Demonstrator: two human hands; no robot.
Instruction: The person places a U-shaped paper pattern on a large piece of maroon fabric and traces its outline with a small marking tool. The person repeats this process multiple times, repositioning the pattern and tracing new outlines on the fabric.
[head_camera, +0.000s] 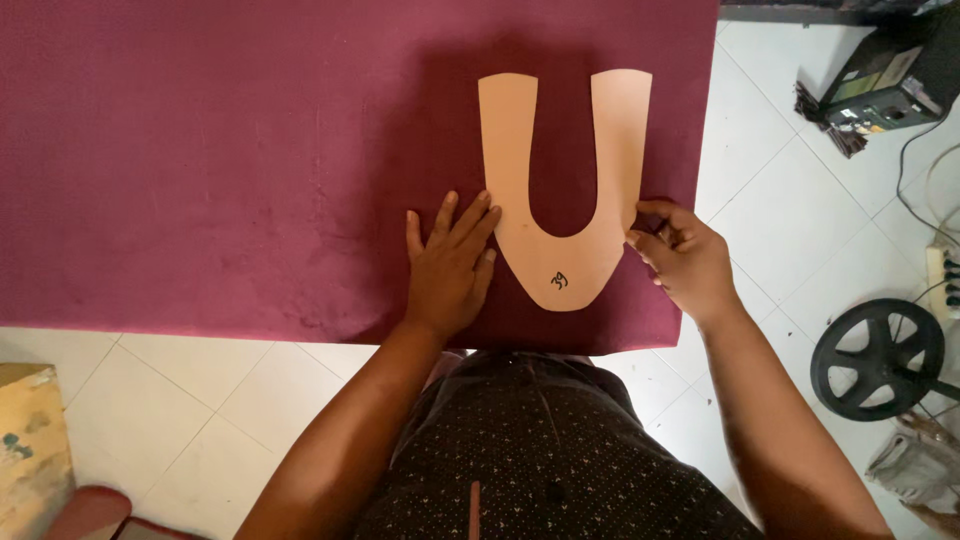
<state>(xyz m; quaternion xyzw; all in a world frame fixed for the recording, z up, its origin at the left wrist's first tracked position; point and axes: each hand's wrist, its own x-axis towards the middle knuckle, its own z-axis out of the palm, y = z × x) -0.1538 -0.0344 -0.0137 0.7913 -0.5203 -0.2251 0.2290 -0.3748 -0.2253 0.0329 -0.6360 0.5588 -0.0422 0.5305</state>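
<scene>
A tan U-shaped card pattern (566, 190) lies flat on a large maroon sheet of material (220, 160), its rounded end toward me and a small handwritten mark near that end. My left hand (448, 262) rests flat, fingers spread, fingertips pressing the pattern's left edge. My right hand (683, 256) sits at the pattern's right edge with its fingers curled and pinched together; whether a small object is inside it is hidden.
The maroon sheet covers the work surface and ends near my body and at the right. White tiled floor (790, 200) lies beyond. A dark machine (885, 80) with cables stands at the upper right, a black spoked wheel (878, 356) at the right, a wooden piece (30, 450) at the lower left.
</scene>
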